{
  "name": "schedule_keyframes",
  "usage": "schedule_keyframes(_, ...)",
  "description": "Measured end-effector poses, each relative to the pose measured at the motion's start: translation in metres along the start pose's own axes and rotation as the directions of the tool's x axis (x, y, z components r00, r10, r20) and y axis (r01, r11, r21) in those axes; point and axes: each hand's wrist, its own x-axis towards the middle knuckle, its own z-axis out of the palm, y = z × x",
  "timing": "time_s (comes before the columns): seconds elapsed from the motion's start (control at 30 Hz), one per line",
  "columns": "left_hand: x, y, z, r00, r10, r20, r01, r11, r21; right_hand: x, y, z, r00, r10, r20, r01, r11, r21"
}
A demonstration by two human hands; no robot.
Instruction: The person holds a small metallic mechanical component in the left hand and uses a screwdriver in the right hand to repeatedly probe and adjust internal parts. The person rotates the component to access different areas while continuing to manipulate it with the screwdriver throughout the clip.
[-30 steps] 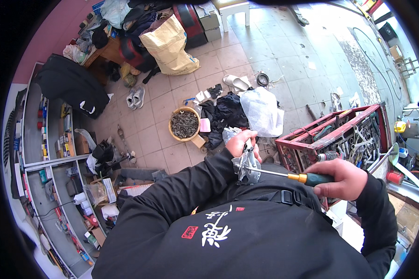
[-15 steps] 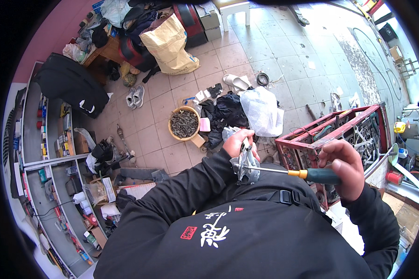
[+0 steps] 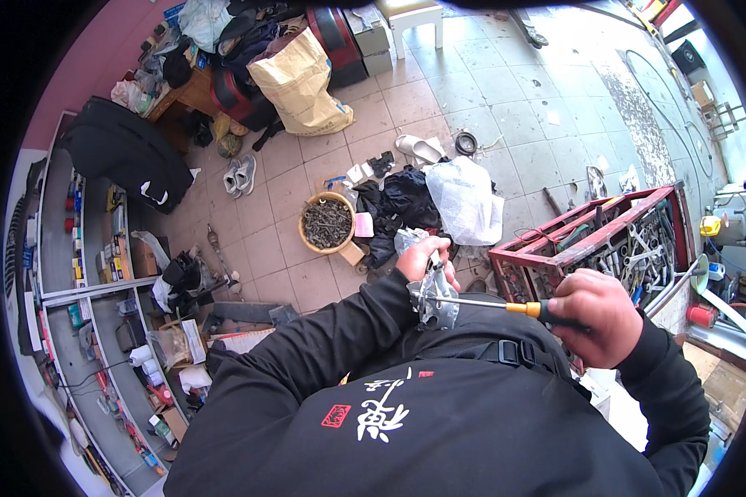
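Observation:
My left hand (image 3: 423, 258) is closed on a silvery metal part (image 3: 436, 300) with an uneven outline, held in front of my waist. Its exact kind I cannot make out. A screwdriver (image 3: 518, 308) with a dark green handle and a yellow collar lies almost level across my lap. Its shaft reaches leftward to the metal part, and the tip is hidden against it. Around the handle my right hand (image 3: 598, 316) is wrapped, knuckles up, covering most of the grip.
Right of me stands a red metal rack (image 3: 584, 232) full of wrenches. Ahead on the floor are a round basket of bolts (image 3: 350, 217), black plastic bags (image 3: 402, 199) and a white plastic bag (image 3: 464, 199). Grey shelves (image 3: 99, 331) with boxes line the left side.
My right hand has rolled over and closed around the screwdriver handle; its fingers were lifted and looser before. The left hand and metal part have barely moved.

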Motion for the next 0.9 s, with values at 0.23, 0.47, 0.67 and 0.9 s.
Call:
schedule_keyframes(0.23, 0.006, 0.011, -0.003, 0.997, 0.071, -0.024, -0.069, 0.996, 0.063, 0.005, -0.018, 0.005, 0.997, 0.044, 0.065, -0.016, 0.925, -0.380)
schedule_keyframes(0.47, 0.039, 0.032, 0.020, 0.974, 0.163, -0.155, -0.150, 0.985, 0.087, 0.035, 0.012, 0.022, 0.975, 0.193, 0.109, -0.148, 0.932, -0.330)
schedule_keyframes(0.67, 0.054, 0.007, 0.039, 0.951, 0.230, -0.206, -0.210, 0.971, 0.112, 0.060, 0.005, 0.048, 0.938, 0.316, 0.142, -0.269, 0.923, -0.275)
schedule_keyframes(0.9, 0.040, -0.007, 0.053, 0.927, 0.233, -0.293, -0.205, 0.971, 0.122, 0.064, 0.011, 0.061, 0.864, 0.460, 0.204, -0.412, 0.880, -0.237)
